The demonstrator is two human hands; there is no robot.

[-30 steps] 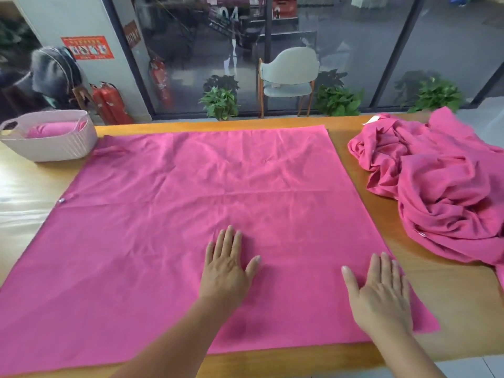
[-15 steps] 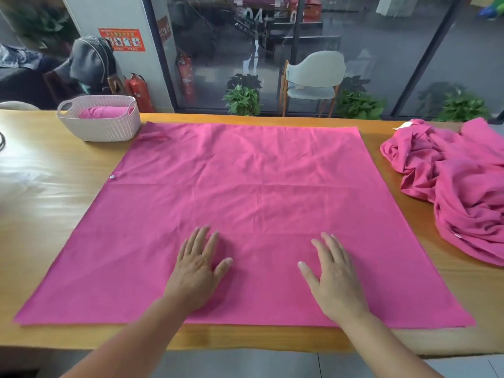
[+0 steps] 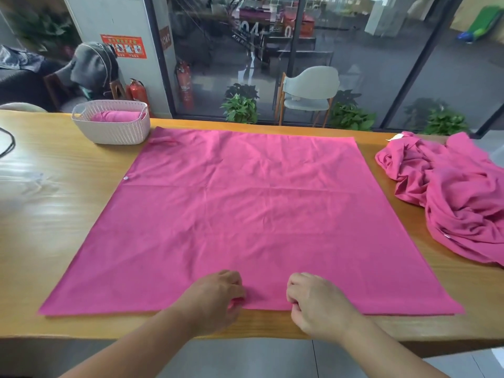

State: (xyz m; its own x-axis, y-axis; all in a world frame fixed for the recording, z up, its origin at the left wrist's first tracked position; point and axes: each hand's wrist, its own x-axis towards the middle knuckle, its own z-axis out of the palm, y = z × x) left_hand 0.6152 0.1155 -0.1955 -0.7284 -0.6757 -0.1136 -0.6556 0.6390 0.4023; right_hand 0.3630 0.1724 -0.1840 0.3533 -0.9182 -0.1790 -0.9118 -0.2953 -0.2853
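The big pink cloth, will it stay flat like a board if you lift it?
Probably not. The pink cloth lies thin with soft creases, so it would likely droop from where the left hand and right hand pinch its near edge. The crumpled pile of similar fabric beside it suggests it bunches easily. It looks light.

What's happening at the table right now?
A person is working on a pink cloth spread flat on the wooden table. The left hand and right hand sit close together at the middle of its near edge, fingers curled and pinching the hem, which has not been lifted yet. A white basket holding a rolled pink cloth stands at the far left, and a crumpled pink heap lies to the right.
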